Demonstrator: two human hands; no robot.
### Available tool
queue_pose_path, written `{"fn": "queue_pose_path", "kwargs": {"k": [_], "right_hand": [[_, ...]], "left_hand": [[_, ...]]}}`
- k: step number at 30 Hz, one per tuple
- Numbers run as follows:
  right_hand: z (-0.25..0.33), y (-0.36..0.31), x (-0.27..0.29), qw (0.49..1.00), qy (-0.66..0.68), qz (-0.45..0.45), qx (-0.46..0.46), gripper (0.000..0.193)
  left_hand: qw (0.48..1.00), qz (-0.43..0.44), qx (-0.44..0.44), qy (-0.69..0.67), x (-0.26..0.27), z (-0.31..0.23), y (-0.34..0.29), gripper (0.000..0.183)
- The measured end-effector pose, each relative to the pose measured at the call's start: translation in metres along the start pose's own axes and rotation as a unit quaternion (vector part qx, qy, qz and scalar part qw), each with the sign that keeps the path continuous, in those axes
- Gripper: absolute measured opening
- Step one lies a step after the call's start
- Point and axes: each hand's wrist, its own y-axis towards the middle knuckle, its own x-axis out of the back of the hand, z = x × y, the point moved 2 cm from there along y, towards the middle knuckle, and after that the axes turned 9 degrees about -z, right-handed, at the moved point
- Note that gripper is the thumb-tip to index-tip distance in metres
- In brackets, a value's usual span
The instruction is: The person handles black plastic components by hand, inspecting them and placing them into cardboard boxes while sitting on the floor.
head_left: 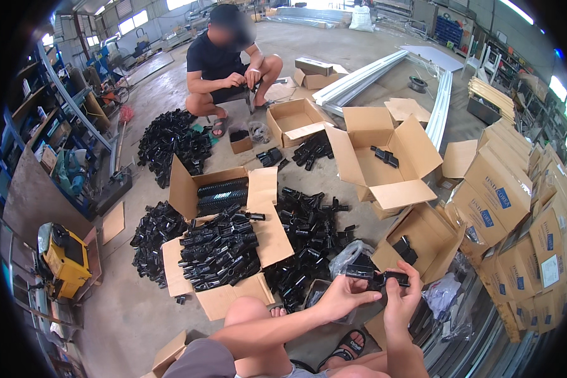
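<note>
Between my two hands is a black jointed part [363, 272] with blocky ends, glossy like plastic or coated metal. My left hand [346, 298] pinches its left end from below, and my right hand [401, 296] has thumb and fingers closed round the right end. Just beyond them an open carton [444, 242] lies tilted, with a black part [406, 250] inside. To the left, a heap of similar black parts [220, 249] spreads over the flaps of another open carton [269, 189]. More such parts [302, 252] are piled on the floor beside it.
A co-worker [211, 69] squats at the far side, hands together, near another black heap [173, 145]. An open carton [368, 160] stands ahead. Stacked cartons [507, 201] line the right, with metal bars [485, 353] below. A yellow machine [66, 261] sits left.
</note>
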Motion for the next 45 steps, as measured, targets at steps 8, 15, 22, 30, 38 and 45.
{"fn": "queue_pose_path", "kwargs": {"k": [8, 15, 22, 30, 38, 45], "right_hand": [[0.038, 0.012, 0.050, 0.916, 0.250, -0.202, 0.239, 0.057], [0.008, 0.000, 0.010, 0.996, 0.017, -0.076, 0.040, 0.039], [0.000, -0.003, 0.001, 0.997, 0.014, 0.029, -0.064, 0.030], [0.013, -0.007, 0.000, 0.993, -0.012, 0.041, -0.111, 0.034], [-0.007, -0.006, 0.004, 0.999, -0.016, 0.034, -0.024, 0.043], [-0.010, -0.003, 0.004, 0.998, -0.005, 0.025, -0.060, 0.044]], "left_hand": [[0.999, 0.012, 0.037, -0.013, 0.011, -0.001, 0.003, 0.035], [0.999, 0.030, 0.044, 0.007, 0.006, -0.002, 0.003, 0.041], [0.997, 0.051, 0.049, 0.033, 0.000, -0.002, -0.006, 0.038], [0.996, 0.075, 0.043, -0.011, -0.005, -0.003, -0.008, 0.040], [0.997, 0.034, 0.075, -0.012, 0.010, -0.012, -0.003, 0.043], [0.996, -0.057, 0.066, 0.027, 0.015, -0.023, -0.001, 0.042]]}}
